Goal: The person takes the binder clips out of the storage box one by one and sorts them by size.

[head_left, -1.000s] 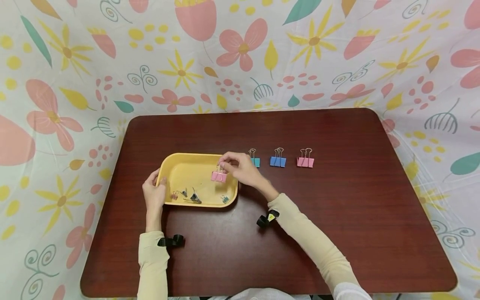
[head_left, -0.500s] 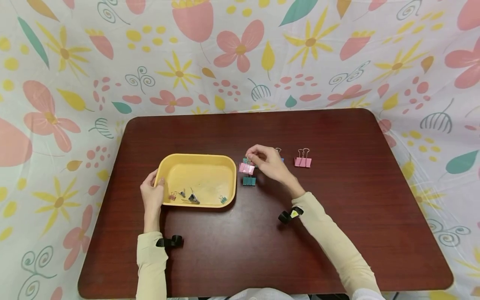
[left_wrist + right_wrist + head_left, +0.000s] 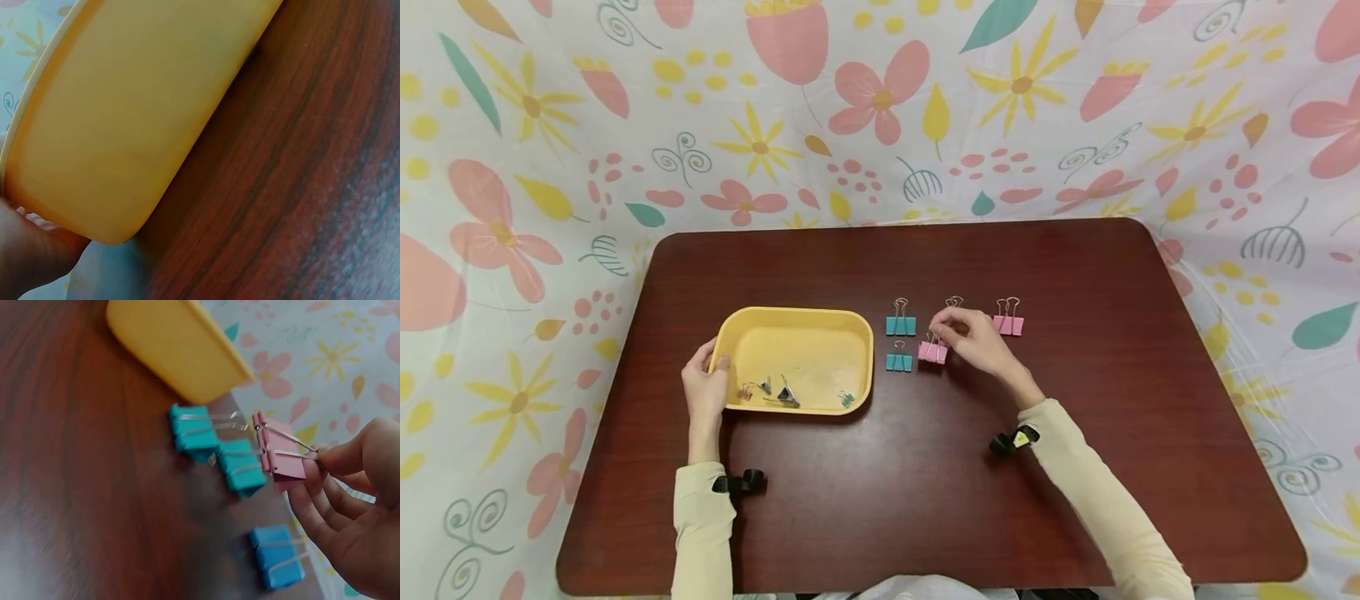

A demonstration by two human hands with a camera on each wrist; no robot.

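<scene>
My left hand (image 3: 705, 392) grips the left end of a yellow tray (image 3: 797, 312), thumb over the rim; the left wrist view shows the tray's outer wall (image 3: 125, 112). My right hand (image 3: 976, 340) pinches a pink binder clip (image 3: 932, 353) by its wire handles. In the right wrist view this clip is held off the table. Left of it lie two teal binder clips, a larger one (image 3: 901, 326) behind a smaller one (image 3: 898, 362). A blue binder clip (image 3: 278, 556) is mostly hidden behind my right hand in the head view. Another pink binder clip (image 3: 1008, 325) lies to the right.
Inside the tray, along its near side, are a small teal clip (image 3: 846, 399), a dark clip (image 3: 787, 396), a smaller dark clip (image 3: 765, 386) and a small pinkish clip (image 3: 746, 392). The brown table (image 3: 1075, 400) meets a floral cloth (image 3: 880, 167) at the back.
My right hand has carried the pink binder clip rightward out of the tray and past the teal clips, to just in front of the blue one. My left hand stays on the tray.
</scene>
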